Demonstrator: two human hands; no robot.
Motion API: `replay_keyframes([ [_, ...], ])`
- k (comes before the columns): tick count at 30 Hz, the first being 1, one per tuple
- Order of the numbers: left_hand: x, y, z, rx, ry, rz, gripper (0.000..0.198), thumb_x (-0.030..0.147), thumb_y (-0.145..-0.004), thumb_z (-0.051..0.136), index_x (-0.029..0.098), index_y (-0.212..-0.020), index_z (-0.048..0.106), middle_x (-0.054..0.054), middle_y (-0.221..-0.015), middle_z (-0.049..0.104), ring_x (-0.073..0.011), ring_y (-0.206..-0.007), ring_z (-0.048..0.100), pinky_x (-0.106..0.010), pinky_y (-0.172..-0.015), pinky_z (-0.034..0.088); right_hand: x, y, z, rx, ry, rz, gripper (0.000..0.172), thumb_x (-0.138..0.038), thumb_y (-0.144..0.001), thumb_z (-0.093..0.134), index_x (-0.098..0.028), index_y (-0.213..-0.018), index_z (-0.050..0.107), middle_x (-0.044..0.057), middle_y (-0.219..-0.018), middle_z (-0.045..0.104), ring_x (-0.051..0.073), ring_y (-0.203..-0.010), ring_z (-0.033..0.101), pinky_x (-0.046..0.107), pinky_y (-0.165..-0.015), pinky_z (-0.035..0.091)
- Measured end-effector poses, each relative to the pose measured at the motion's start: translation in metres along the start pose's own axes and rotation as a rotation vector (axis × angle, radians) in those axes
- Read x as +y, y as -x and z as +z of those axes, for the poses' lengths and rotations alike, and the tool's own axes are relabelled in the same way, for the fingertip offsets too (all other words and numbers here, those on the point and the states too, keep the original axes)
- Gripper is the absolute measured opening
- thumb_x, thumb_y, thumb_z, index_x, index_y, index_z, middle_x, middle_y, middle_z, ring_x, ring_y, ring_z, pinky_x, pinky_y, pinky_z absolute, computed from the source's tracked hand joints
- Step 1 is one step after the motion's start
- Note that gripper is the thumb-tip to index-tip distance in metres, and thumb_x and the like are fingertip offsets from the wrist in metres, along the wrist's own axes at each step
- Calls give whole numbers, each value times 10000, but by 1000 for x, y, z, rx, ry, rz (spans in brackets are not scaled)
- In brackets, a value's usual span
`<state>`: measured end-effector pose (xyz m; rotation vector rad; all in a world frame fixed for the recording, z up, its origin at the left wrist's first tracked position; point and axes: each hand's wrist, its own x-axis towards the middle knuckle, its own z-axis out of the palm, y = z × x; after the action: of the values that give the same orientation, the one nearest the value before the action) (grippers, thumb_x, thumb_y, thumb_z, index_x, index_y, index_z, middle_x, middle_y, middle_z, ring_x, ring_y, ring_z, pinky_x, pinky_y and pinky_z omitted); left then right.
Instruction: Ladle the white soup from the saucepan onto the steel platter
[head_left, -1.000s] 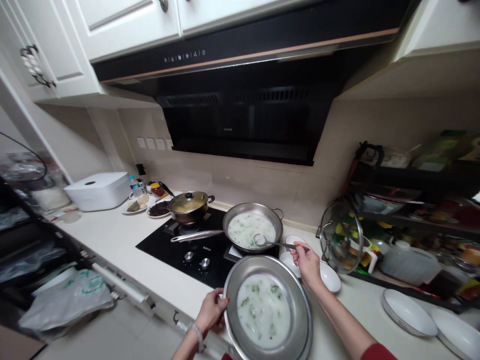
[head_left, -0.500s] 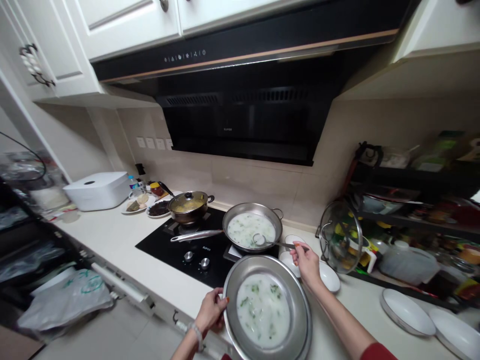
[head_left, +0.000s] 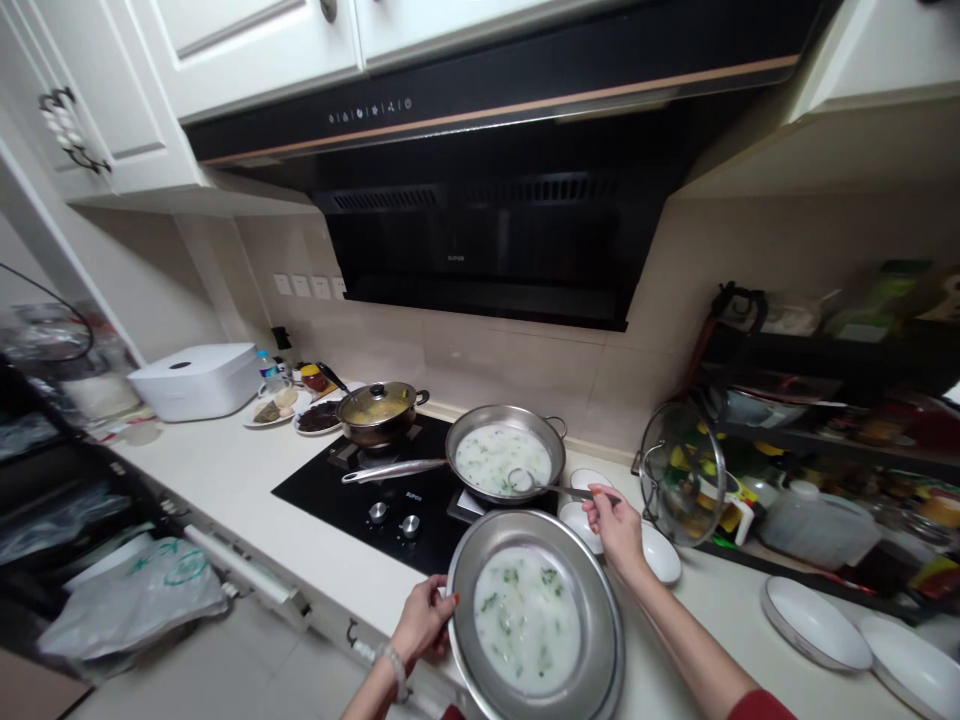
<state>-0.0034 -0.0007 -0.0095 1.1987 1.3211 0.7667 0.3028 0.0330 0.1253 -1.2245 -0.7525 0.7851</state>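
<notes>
My left hand [head_left: 424, 622] grips the left rim of a wide metal basin [head_left: 594, 612], its thumb over the edge. Milky white soup [head_left: 529, 620] with green leafy bits fills the bottom of the basin, which looks tilted toward me. My right hand [head_left: 616, 527] is closed round the handle of a metal ladle [head_left: 520, 480]. The ladle's bowl rests in similar white soup inside a steel wok [head_left: 556, 452] on the right burner. That wok's long handle [head_left: 394, 471] points left across the hob.
A lidded pan [head_left: 377, 414] stands on the left burner of the black hob [head_left: 330, 493]. White bowls [head_left: 660, 553] sit right of the wok, partly behind my right hand. A glass lid [head_left: 682, 475] leans by the crowded rack. More white dishes [head_left: 816, 622] lie at right.
Almost nothing differs. The basin, the ladle and both hands hold nearly the same positions, with only a very slight shift of the ladle and right hand to the right.
</notes>
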Motion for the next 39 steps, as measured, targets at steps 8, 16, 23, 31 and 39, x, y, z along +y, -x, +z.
replay_keyframes([
  [8, -1, -1, -3, -12, -44, 18, 558, 552, -691, 614, 105, -1022, 572, 87, -433, 456, -89, -300, 445, -186, -319, 291, -12, 3, -8, 9, -39, -7, 456, -518, -626, 709, -163, -887, 594, -24, -528, 594, 87, -427, 444, 197, -382, 329],
  [16, 1, 2, -2, -3, -51, 11, 595, 568, -672, 602, 88, -1021, 554, 88, -440, 453, -98, -300, 437, -204, -305, 320, -35, 29, -33, -44, -54, 44, 533, -551, -588, 749, -155, -917, 608, -6, -546, 599, 85, -446, 445, 191, -385, 324],
  [23, -1, 2, -2, -10, -19, 8, 615, 579, -671, 614, 91, -1041, 557, 87, -454, 456, -83, -292, 417, -195, -306, 301, -25, 60, -59, -88, 51, 131, 541, -597, -590, 726, -168, -906, 632, 1, -537, 587, 100, -439, 444, 204, -377, 317],
  [31, 0, 6, -3, -22, -2, 6, 617, 587, -679, 616, 95, -1049, 568, 82, -444, 464, -85, -298, 434, -182, -305, 285, -9, 88, -72, -320, 355, 13, 467, -597, -684, 626, -204, -920, 716, 38, -590, 637, 144, -480, 525, 261, -450, 448],
  [39, 3, 7, -2, -10, 9, -10, 606, 571, -671, 635, 92, -1036, 567, 95, -441, 442, -75, -291, 416, -181, -303, 302, -34, 86, -74, -436, 465, -234, 281, -457, -697, 667, -281, -892, 765, 91, -837, 726, 234, -753, 663, 347, -717, 548],
])
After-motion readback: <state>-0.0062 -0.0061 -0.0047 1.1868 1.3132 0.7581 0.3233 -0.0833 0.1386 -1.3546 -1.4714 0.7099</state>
